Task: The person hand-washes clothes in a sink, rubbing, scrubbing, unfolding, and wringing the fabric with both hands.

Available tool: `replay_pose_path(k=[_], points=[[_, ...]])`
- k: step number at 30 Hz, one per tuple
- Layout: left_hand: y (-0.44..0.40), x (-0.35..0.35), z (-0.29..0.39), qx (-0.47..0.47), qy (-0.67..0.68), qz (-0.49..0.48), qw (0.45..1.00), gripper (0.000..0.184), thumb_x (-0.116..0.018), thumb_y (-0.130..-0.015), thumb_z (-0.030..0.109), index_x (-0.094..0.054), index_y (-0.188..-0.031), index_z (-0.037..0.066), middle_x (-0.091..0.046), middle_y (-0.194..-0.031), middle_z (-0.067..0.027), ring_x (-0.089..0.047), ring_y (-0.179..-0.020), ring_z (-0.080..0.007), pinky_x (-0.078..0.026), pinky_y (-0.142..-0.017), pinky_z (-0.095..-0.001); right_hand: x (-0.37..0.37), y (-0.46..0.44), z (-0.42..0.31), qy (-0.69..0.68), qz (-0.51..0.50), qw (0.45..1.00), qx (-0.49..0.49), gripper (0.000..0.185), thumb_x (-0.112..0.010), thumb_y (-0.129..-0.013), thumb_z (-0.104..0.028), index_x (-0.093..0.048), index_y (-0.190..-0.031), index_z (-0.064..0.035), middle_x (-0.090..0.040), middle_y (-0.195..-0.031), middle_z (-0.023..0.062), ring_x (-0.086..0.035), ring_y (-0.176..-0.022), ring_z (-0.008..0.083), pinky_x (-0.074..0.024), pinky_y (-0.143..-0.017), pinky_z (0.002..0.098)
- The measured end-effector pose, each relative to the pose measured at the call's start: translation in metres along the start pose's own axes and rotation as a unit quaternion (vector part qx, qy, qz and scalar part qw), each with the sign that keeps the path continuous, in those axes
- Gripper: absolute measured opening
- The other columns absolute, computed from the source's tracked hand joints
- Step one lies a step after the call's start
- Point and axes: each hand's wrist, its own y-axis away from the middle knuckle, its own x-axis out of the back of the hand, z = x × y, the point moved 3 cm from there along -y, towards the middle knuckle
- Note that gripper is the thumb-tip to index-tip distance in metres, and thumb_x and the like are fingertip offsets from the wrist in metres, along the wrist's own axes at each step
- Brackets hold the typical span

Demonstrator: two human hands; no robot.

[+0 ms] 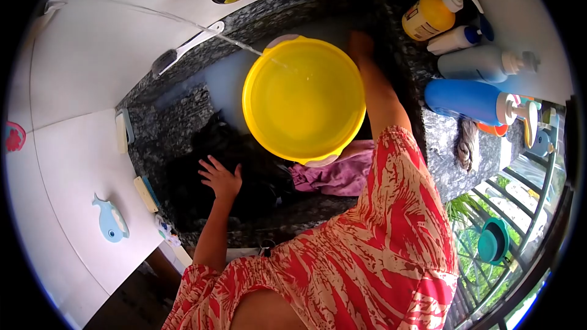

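My left hand (220,177) lies with its fingers spread over dark wet cloth (195,171) at the lower left of the stone sink (177,98). A round yellow basin (302,101) full of water stands in the middle of the sink. My right arm reaches along the basin's right side, and my right hand (361,46) is in shadow at the back corner, its fingers hidden. Pink cloth (339,171) lies below the basin, partly under my right sleeve. A stream of water (202,27) falls into the basin from the upper left.
A scrubbing brush (189,46) rests on the sink's back ledge. Along the right ledge stand a yellow pump bottle (428,17), a blue pump bottle (461,99) and other bottles. A grey rag (468,143) hangs near them. Another brush (147,194) sits on the left rim.
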Motion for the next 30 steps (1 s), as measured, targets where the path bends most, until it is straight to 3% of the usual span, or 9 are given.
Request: replay_pose_path(k=[3,7,10,13,16,19,25,28,30], points=[[0.000,0.003,0.002,-0.002,0.005,0.003,1.000,0.102,-0.053,-0.085,0.060,-0.007,-0.146,-0.007,-0.006,-0.147,-0.0390,-0.023,-0.125,-0.0646,-0.031,-0.093,-0.0699,-0.067,-0.025,0.031,-0.133,0.066,0.986,-0.077,0.028,-0.056,-0.083,-0.018,-0.067,-0.108,-0.0106,-0.062,-0.116,0.0173,-0.058,-0.109,0.0342,-0.0475,-0.091,0.0451],[0.003,0.000,0.000,-0.006,0.008,0.011,1.000,0.102,-0.054,-0.084,0.060,-0.007,-0.146,-0.007,-0.006,-0.146,-0.0392,-0.022,-0.125,-0.0648,-0.031,-0.093,-0.0703,-0.089,-0.053,0.042,-0.059,-0.077,0.995,0.030,0.031,-0.057,-0.083,-0.021,-0.065,-0.111,-0.0097,-0.057,-0.123,0.0188,-0.052,-0.116,0.0355,-0.0438,-0.095,0.0444],[-0.004,0.001,0.002,-0.003,0.026,0.014,1.000,0.102,-0.055,-0.084,0.059,-0.007,-0.146,-0.006,-0.005,-0.147,-0.0390,-0.021,-0.125,-0.0649,-0.030,-0.094,-0.0707,-0.018,-0.015,0.008,-0.039,-0.109,0.993,0.007,0.033,-0.055,-0.085,-0.025,-0.064,-0.113,-0.0088,-0.057,-0.124,0.0185,-0.053,-0.115,0.0355,-0.0438,-0.095,0.0448],[0.005,0.001,0.000,-0.004,0.045,0.003,0.999,0.102,-0.055,-0.083,0.059,-0.007,-0.147,-0.005,-0.003,-0.147,-0.0386,-0.019,-0.126,-0.0651,-0.027,-0.095,-0.0713,0.002,0.050,0.012,-0.254,0.044,0.966,0.018,0.033,-0.051,-0.087,-0.025,-0.064,-0.113,-0.0077,-0.056,-0.124,0.0194,-0.054,-0.114,0.0358,-0.0444,-0.093,0.0447],[0.004,0.003,0.000,-0.002,0.062,0.003,0.998,0.102,-0.057,-0.083,0.058,-0.007,-0.147,-0.005,-0.002,-0.147,-0.0382,-0.017,-0.126,-0.0652,-0.024,-0.097,-0.0716,0.000,0.101,0.030,-0.196,0.062,0.976,-0.077,0.032,-0.055,-0.086,-0.024,-0.064,-0.111,-0.0063,-0.059,-0.120,0.0203,-0.057,-0.111,0.0362,-0.0457,-0.090,0.0437],[0.002,0.007,0.002,0.002,0.074,-0.007,0.997,0.102,-0.058,-0.083,0.057,-0.007,-0.147,-0.004,-0.001,-0.148,-0.0377,-0.015,-0.127,-0.0651,-0.022,-0.098,-0.0715,-0.029,0.102,0.061,-0.164,-0.045,0.984,-0.047,0.032,-0.056,-0.086,-0.026,-0.065,-0.110,-0.0058,-0.061,-0.116,0.0207,-0.059,-0.107,0.0367,-0.0461,-0.088,0.0423],[0.002,0.010,0.004,0.018,0.085,-0.038,0.996,0.103,-0.059,-0.082,0.056,-0.005,-0.147,-0.003,0.003,-0.149,-0.0363,-0.011,-0.129,-0.0639,-0.019,-0.101,-0.0707,-0.032,0.130,0.050,-0.193,0.017,0.979,-0.067,0.037,-0.052,-0.088,-0.035,-0.067,-0.109,-0.0074,-0.061,-0.117,0.0206,-0.059,-0.108,0.0358,-0.0453,-0.089,0.0406],[0.000,0.010,0.004,0.021,0.089,-0.045,0.995,0.103,-0.059,-0.082,0.056,-0.004,-0.147,-0.002,0.003,-0.149,-0.0359,-0.011,-0.130,-0.0631,-0.018,-0.102,-0.0701,-0.038,0.138,0.048,-0.377,0.030,0.908,-0.183,0.041,-0.049,-0.089,-0.037,-0.065,-0.113,-0.0074,-0.061,-0.119,0.0192,-0.058,-0.111,0.0344,-0.0449,-0.092,0.0402],[0.001,0.011,0.005,0.023,0.088,-0.051,0.995,0.104,-0.059,-0.082,0.056,-0.004,-0.148,-0.002,0.004,-0.149,-0.0355,-0.011,-0.131,-0.0627,-0.018,-0.102,-0.0697,-0.036,0.145,0.050,-0.276,-0.009,0.950,-0.148,0.042,-0.049,-0.090,-0.037,-0.064,-0.114,-0.0067,-0.060,-0.121,0.0183,-0.056,-0.114,0.0332,-0.0444,-0.093,0.0397]])
